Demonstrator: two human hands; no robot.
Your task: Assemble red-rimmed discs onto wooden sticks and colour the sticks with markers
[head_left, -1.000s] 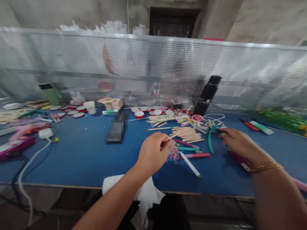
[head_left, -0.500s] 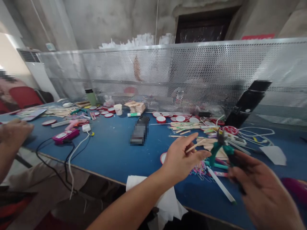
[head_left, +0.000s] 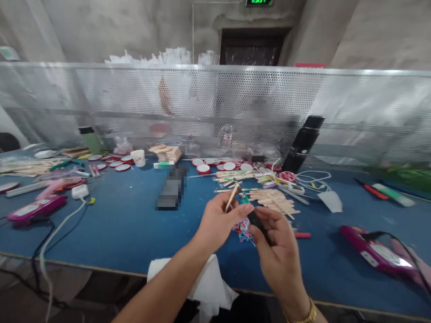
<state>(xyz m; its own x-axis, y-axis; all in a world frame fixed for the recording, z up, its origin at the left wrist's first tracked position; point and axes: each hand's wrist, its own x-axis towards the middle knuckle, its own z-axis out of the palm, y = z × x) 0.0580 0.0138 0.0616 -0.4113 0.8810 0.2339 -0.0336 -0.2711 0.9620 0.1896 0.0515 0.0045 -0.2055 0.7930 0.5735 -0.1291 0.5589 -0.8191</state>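
My left hand is closed in a pinch on a thin pale wooden stick, which slants upward. Close beside it, my right hand grips a pair of pliers with green and black handles. The pliers' jaws are small and partly hidden near the stick, so I cannot tell whether they touch it. Below the hands lies a tangle of thin coloured strings. Beyond the right hand, several flat wooden craft sticks are spread on the blue table.
A black bottle leans by the perforated metal screen. Purple devices with cables lie right and left. Red-rimmed round lids, a paper cup and a blurred dark object lie across the table.
My right hand has brought the pliers left, up to the stick in my left hand. The stick is now more upright. The view has turned right, and the other person's hand at left is gone.
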